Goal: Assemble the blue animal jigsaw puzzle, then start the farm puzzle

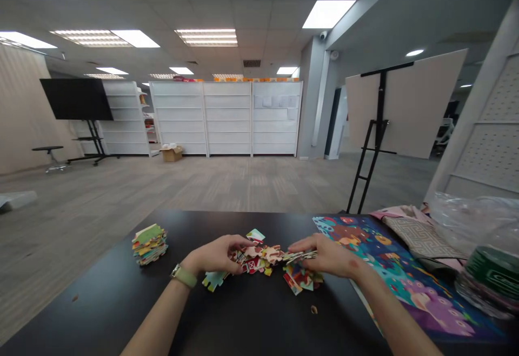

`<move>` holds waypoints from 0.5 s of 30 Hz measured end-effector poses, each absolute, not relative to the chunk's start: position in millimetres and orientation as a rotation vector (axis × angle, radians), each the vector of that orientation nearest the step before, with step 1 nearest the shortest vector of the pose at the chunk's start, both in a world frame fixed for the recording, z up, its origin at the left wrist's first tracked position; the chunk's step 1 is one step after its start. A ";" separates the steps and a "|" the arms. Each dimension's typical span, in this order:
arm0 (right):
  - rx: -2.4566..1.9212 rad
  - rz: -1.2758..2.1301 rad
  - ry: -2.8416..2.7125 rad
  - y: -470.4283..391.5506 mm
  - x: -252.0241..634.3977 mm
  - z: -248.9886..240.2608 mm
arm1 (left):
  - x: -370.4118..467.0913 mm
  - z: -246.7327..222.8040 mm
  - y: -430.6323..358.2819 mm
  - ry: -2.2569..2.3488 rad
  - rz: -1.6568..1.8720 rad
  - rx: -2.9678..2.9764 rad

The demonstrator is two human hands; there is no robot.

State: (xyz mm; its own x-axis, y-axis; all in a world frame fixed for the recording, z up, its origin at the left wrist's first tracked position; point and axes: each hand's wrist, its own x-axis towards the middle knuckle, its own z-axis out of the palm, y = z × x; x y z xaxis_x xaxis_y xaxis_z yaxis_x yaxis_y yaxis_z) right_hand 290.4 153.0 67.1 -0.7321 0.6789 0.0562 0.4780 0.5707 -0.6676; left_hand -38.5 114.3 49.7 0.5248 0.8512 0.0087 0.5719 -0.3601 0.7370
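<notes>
A loose heap of colourful jigsaw puzzle pieces (263,258) lies on the black table between my hands. My left hand (221,254), with a watch on a pale green strap (184,276) at the wrist, curls its thumb and fingers round pieces at the heap's left side. Between the thumb and fingers of my right hand (324,254) is a small stack of puzzle pieces (298,256), seen edge-on. More pieces (302,279) lie beneath that hand. Apart from both hands, a neat tall pile of pieces (149,244) stands at the table's left.
A bright illustrated sheet (389,269) covers the table's right side. Beyond it are a patterned cloth (421,239), clear plastic wrapping (474,221) and a green-labelled container (492,277). A small brown scrap (314,309) lies near the front. An easel board (405,107) stands behind.
</notes>
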 end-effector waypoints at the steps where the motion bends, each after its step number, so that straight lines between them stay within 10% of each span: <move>1: -0.972 0.977 -2.483 152.5 293.6 69.6 | -39.7 49.6 113.7 1.195 0.505 2.046; 15: -0.949 0.650 -2.421 148.1 261.9 42.7 | -28.8 40.2 108.0 1.194 0.442 2.164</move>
State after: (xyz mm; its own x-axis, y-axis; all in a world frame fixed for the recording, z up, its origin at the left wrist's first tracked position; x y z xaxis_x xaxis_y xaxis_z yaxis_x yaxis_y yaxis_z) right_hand 261.9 148.1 42.7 -0.6579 0.7142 0.2389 0.4984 0.6507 -0.5729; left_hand -28.8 108.0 40.2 0.5350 0.8448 -0.0061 0.6372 -0.3988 0.6595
